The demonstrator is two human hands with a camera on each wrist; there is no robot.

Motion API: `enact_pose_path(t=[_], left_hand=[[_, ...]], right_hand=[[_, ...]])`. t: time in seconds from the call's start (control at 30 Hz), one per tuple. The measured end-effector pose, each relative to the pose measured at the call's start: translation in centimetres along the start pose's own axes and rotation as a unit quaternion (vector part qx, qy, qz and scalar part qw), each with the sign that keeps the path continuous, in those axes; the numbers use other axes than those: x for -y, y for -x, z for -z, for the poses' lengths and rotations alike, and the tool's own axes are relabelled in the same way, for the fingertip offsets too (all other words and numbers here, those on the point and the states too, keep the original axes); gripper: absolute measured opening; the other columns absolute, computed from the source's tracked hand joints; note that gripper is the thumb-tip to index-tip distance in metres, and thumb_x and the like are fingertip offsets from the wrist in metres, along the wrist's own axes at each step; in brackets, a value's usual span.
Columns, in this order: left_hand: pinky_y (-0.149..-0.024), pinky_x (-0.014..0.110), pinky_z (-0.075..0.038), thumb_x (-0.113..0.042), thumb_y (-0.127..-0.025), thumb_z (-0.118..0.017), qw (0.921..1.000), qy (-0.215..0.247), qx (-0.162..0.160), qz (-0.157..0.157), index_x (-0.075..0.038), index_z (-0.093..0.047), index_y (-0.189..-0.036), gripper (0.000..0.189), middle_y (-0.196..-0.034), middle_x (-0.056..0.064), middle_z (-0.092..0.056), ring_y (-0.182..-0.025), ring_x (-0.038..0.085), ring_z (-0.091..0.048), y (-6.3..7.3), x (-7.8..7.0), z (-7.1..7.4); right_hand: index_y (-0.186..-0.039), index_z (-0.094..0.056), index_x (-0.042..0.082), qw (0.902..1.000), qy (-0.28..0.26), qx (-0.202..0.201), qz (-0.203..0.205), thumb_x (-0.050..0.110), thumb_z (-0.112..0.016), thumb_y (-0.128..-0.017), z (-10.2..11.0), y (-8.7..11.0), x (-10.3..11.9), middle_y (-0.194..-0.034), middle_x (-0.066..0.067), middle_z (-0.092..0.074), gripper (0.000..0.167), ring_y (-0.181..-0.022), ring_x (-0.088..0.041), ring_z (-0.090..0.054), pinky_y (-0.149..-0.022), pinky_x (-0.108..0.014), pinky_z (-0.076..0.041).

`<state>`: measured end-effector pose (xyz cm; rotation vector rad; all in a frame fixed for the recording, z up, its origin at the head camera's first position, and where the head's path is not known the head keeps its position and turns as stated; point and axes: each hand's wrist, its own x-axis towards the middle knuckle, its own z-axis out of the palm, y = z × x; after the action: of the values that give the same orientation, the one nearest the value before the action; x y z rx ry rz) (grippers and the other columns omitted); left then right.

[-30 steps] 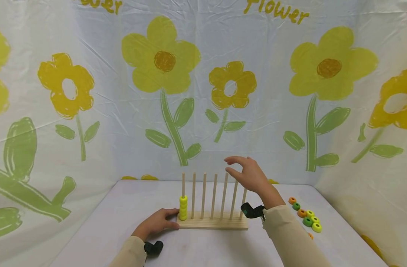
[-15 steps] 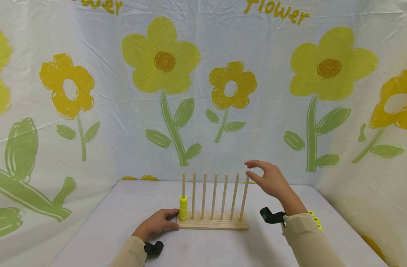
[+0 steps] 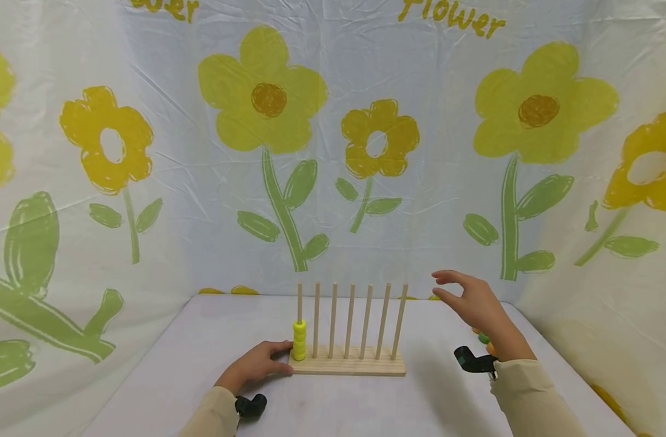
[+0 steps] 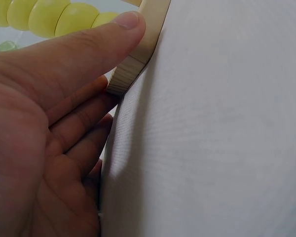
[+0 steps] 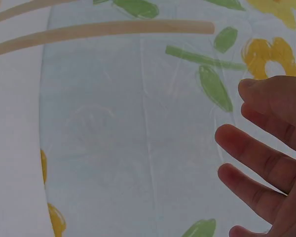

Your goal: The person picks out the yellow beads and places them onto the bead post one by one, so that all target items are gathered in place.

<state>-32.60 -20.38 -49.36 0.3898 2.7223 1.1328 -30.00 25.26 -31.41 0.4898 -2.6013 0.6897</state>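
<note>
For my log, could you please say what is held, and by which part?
The left hand holds the wooden base by its left end; right hand, nothing.

I have a white table (image 3: 201, 340) in view, a flower-printed curtain (image 3: 436, 200) hanging behind it and along its left and right sides, and yellow "flower" lettering (image 3: 441, 13) high above it.

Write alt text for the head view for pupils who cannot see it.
A person's left grip holds the left end of a seven-peg wooden rack, yellow beads stacked on its leftmost peg. The empty right grip hovers past the rack's right end.
</note>
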Motion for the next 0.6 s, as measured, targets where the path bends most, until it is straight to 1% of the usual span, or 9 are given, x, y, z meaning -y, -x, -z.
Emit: enact_pose_path(t=[0.1,0.17,0.2,0.3,0.47,0.6], left_hand=[[-0.110,0.065,-0.027,-0.049,-0.073,-0.080,1.0000,0.000,0.001,0.004,-0.020,-0.055,-0.139,0.076,-0.148,0.012,-0.048,-0.140,0.042,-0.036,-0.1,0.1,0.0],[-0.110,0.066,-0.027,-0.049,-0.074,-0.079,1.0000,0.003,0.002,0.007,-0.020,-0.054,-0.139,0.076,-0.148,0.011,-0.048,-0.140,0.042,-0.035,-0.2,0.2,0.0],[-0.110,0.066,-0.027,-0.049,-0.073,-0.079,1.0000,0.003,0.002,0.008,-0.021,-0.055,-0.139,0.075,-0.148,0.011,-0.048,-0.140,0.042,-0.035,-0.2,0.2,0.0],[-0.111,0.066,-0.027,-0.049,-0.073,-0.079,0.9999,0.008,0.003,0.011,-0.021,-0.055,-0.139,0.075,-0.148,0.011,-0.048,-0.140,0.042,-0.035,-0.2,0.3,-0.1],[-0.111,0.066,-0.027,-0.049,-0.074,-0.079,1.0000,0.005,0.002,0.008,-0.020,-0.054,-0.139,0.075,-0.148,0.011,-0.047,-0.140,0.042,-0.035,-0.2,0.2,0.0],[-0.110,0.066,-0.027,-0.048,-0.074,-0.079,1.0000,0.001,0.001,0.006,-0.020,-0.054,-0.139,0.075,-0.148,0.011,-0.047,-0.140,0.042,-0.035,-0.1,-0.1,0.0]], right_hand=[[-0.129,-0.060,0.013,0.9999,0.005,0.010,-0.011,0.034,-0.063,-0.094,0.2,0.4,-0.8,-0.124,-0.014,-0.066,0.041,-0.103,-0.036,-0.061,-0.087,-0.058,-0.050],[-0.130,-0.059,0.012,0.9995,0.005,0.020,-0.022,0.033,-0.063,-0.094,0.3,0.7,-1.3,-0.126,-0.016,-0.064,0.041,-0.109,-0.039,-0.059,-0.090,-0.060,-0.048],[-0.130,-0.059,0.012,0.9993,0.005,0.025,-0.027,0.032,-0.063,-0.094,0.4,0.9,-1.6,-0.127,-0.016,-0.063,0.042,-0.116,-0.041,-0.056,-0.092,-0.061,-0.047],[-0.131,-0.058,0.012,0.9982,0.002,0.040,-0.044,0.034,-0.062,-0.094,0.5,1.4,-2.4,-0.130,-0.018,-0.061,0.044,-0.120,-0.043,-0.053,-0.094,-0.062,-0.046],[-0.132,-0.058,0.011,0.9971,0.009,0.052,-0.054,0.041,-0.061,-0.094,0.7,2.0,-3.8,-0.132,-0.020,-0.059,0.049,-0.122,-0.045,-0.050,-0.094,-0.065,-0.045],[-0.131,-0.058,0.009,0.9969,0.012,0.055,-0.055,0.039,-0.062,-0.094,0.8,2.5,-5.1,-0.132,-0.022,-0.058,0.048,-0.123,-0.047,-0.048,-0.095,-0.066,-0.043]])
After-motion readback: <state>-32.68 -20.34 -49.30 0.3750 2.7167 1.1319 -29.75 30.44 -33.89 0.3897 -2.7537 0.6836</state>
